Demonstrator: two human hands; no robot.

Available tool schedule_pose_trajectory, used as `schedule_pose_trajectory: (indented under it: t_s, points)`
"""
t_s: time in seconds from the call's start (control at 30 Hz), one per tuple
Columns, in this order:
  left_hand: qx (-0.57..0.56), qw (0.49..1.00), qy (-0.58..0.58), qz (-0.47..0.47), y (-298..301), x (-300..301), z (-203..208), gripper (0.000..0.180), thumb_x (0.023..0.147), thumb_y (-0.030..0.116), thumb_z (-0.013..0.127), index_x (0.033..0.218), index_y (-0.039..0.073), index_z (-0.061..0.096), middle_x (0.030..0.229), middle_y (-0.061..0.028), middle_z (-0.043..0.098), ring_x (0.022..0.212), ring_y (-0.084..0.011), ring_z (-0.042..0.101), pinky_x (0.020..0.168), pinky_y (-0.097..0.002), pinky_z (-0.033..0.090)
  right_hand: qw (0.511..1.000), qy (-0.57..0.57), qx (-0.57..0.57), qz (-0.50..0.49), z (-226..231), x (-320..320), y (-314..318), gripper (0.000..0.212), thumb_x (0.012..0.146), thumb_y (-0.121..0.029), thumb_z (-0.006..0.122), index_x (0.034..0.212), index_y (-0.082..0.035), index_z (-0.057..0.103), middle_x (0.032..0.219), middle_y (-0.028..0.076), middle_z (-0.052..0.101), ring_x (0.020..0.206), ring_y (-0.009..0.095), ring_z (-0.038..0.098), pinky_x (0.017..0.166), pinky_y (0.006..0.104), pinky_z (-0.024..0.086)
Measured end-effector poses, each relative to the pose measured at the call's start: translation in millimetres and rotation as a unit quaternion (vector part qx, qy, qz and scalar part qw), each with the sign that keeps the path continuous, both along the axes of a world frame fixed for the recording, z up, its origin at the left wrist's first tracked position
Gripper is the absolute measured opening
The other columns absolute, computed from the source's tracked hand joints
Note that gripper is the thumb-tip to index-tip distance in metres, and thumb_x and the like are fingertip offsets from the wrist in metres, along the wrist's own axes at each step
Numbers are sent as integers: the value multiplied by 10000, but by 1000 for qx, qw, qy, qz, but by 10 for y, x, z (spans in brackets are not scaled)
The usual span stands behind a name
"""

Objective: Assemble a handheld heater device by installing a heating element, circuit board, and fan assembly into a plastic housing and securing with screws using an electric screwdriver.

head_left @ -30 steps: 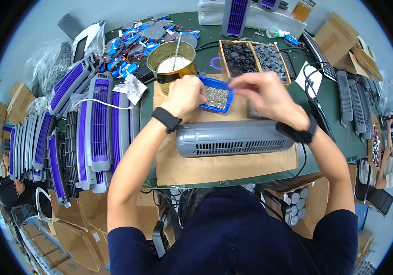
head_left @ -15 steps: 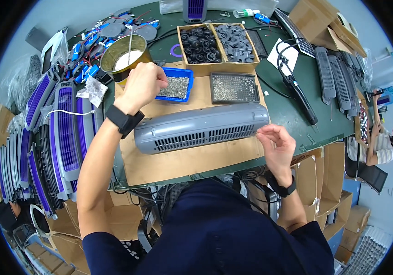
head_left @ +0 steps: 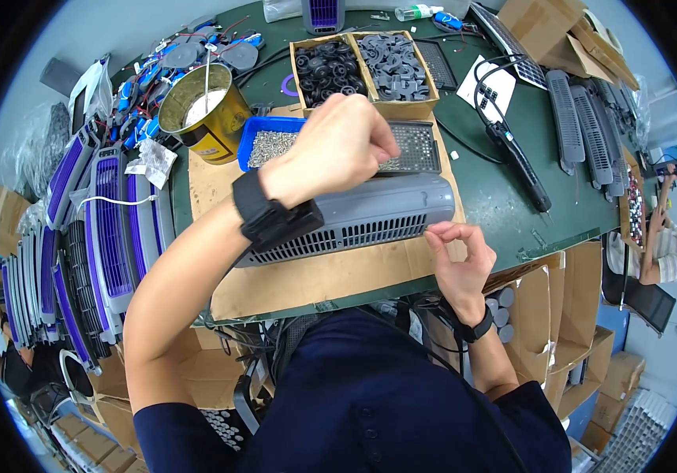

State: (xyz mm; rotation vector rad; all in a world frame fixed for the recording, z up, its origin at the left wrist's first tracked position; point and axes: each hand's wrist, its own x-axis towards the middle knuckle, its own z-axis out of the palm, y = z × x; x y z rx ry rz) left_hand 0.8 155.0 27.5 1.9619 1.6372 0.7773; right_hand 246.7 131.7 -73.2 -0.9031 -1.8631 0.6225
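A long grey plastic housing (head_left: 386, 206) with rows of slots lies across a cardboard sheet (head_left: 322, 288) on the bench. My left hand (head_left: 337, 146) hangs over the housing's far side and the dark perforated tray (head_left: 419, 150). Its fingers are curled together, and whatever they hold is hidden. At the housing's near right corner is my right hand (head_left: 466, 260), thumb and forefinger pinched at the edge; I cannot make out anything between them. A blue bin (head_left: 248, 150) of small metal screws sits left of the perforated tray, partly behind my left hand.
A yellow tin (head_left: 224, 126) holding white stuff and a stick stands far left. Behind the trays is a divided carton (head_left: 409, 110) of black and grey parts. A black electric screwdriver (head_left: 521, 169) lies right. Purple-grey housings (head_left: 113, 229) crowd the left; another person (head_left: 669, 236) sits far right.
My left hand has moved right, from above the blue bin to over the perforated tray and the housing. My right hand stays at the housing's corner. The whole view has shifted slightly.
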Motion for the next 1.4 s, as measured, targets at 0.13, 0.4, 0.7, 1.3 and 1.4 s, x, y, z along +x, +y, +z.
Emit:
schedule_pose_trajectory:
  t_s: [0.13,0.4,0.7,1.3,1.4]
  points:
    - [-30,1000,-2,-6,174,165,-86,144,731,-17,685,861,-3,745,789,-168,711,722,-234,695,687,-320,540,1000,-16,-9,-11,9,15,-16,225,728,78,757,816,-13,571,800,94,694,698,181,670,640,263,532]
    - [-74,996,-18,-37,351,250,-278,133,735,2,696,858,5,748,798,-157,719,726,-209,697,708,-315,550,1000,12,-12,-24,-79,1,16,256,707,65,778,817,-18,562,780,80,686,670,185,649,632,275,521]
    - [-99,993,-43,-47,417,312,-362,138,750,0,689,878,-4,742,822,-150,723,768,-194,700,741,-306,550,994,69,-77,-32,-137,-26,14,274,706,57,790,835,-19,561,764,69,660,668,156,634,647,260,513]
    - [-110,991,-32,-74,464,381,-371,181,746,-23,682,912,19,743,830,-157,719,772,-223,709,721,-319,553,987,68,-140,41,-137,79,68,309,754,99,748,936,1,519,841,68,633,773,116,619,738,251,523]
    - [-94,991,-44,-80,373,354,-378,220,759,-21,660,963,17,731,859,-169,717,802,-247,710,738,-332,552,976,116,-169,76,15,213,347,254,755,18,776,912,4,576,830,45,658,740,111,629,688,257,518]
